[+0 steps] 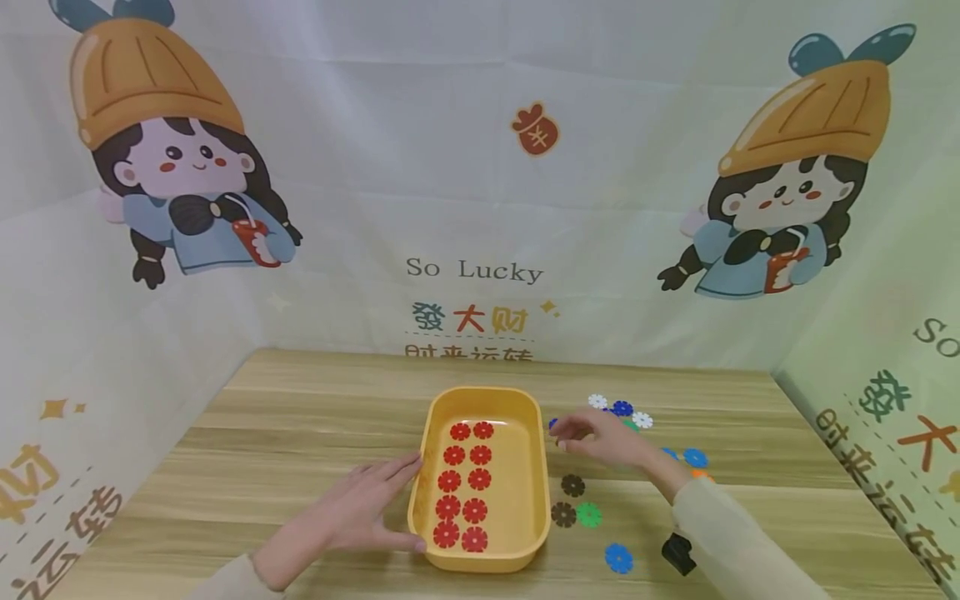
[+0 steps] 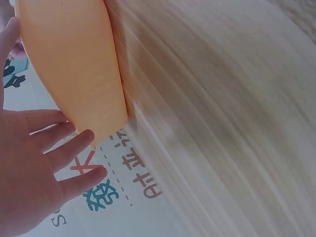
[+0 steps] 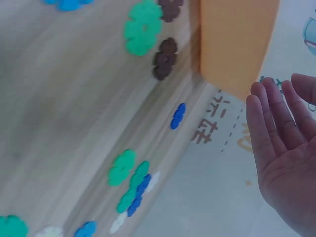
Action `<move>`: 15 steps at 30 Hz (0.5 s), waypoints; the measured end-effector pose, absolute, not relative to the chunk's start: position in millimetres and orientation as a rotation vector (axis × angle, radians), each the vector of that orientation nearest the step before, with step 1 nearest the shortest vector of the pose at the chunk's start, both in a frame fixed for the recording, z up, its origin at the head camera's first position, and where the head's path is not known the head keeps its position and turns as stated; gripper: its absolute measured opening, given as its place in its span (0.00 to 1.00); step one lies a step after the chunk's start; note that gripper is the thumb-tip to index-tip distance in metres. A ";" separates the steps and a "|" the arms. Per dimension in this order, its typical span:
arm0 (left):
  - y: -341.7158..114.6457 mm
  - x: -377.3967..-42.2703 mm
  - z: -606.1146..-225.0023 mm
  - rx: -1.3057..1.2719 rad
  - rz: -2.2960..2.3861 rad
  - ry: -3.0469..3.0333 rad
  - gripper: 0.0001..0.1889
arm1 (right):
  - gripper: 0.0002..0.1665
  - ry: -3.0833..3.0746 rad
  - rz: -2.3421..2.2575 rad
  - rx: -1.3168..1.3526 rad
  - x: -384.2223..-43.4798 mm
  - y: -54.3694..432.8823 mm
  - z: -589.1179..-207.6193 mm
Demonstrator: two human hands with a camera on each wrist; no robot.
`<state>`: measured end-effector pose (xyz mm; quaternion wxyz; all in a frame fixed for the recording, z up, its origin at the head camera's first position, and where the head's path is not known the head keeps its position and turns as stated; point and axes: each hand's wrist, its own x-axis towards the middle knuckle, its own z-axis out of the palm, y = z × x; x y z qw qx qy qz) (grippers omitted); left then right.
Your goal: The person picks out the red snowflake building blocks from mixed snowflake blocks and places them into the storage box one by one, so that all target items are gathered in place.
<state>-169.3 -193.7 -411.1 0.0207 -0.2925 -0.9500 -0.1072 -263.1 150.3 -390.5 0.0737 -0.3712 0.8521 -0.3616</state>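
A yellow plastic tray stands on the table with two columns of red snowflake discs lying flat in its left half. My left hand rests against the tray's left side, fingers stretched and spread, thumb at the near left corner. In the left wrist view those fingers lie along the outer wall. Over the tray's right side hovers my right hand, its fingers loosely bent. Nothing shows between its fingers in the right wrist view, where the palm is visible. A blue disc lies on the table below it.
Right of the tray lie brown discs, a green disc and a blue disc. White discs and a dark blue disc lie farther back. A black object sits near the right sleeve. A printed cloth hangs behind.
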 end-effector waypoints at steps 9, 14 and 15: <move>-196.0 -167.5 -410.8 -0.900 -0.360 -2.944 0.52 | 0.14 2.607 -1.034 -1.085 -240.7 180.0 -400.3; -198.8 -166.4 -412.2 -0.873 -0.408 -2.951 0.51 | 0.14 2.642 -1.081 -0.992 -233.8 195.6 -405.8; -199.9 -166.5 -412.3 -0.857 -0.428 -2.954 0.51 | 0.14 2.640 -1.104 -0.976 -232.6 198.8 -405.7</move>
